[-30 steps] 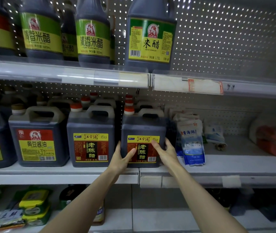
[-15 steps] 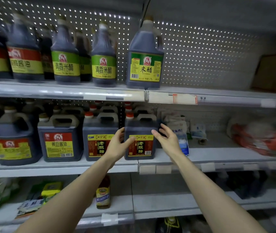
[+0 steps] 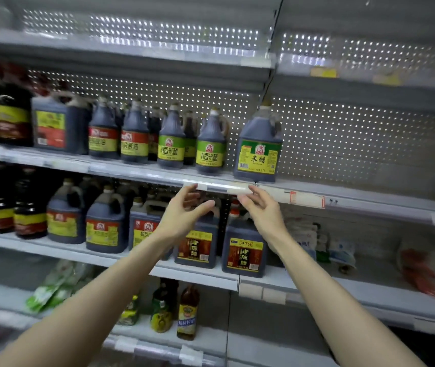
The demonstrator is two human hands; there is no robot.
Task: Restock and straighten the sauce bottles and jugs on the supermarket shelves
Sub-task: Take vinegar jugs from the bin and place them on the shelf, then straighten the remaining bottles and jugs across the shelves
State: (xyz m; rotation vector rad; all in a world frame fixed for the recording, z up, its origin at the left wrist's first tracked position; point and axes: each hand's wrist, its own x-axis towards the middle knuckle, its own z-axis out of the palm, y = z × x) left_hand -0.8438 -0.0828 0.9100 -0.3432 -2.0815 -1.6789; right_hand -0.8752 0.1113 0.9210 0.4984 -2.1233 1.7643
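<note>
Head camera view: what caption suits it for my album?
Left hand and right hand, open and empty, hover below the rice vinegar jug on a supermarket shelf.

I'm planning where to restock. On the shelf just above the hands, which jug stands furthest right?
The big jug with the green-edged yellow label, next to bare shelf; every other bottle stands left of it.

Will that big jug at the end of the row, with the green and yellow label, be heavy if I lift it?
Probably heavy: the jug looks full of dark liquid almost to its neck. Its wide flat base suggests it would slide rather than tip when pushed. The plastic may be slippery, so the handle near its top seems the safer hold.
</note>
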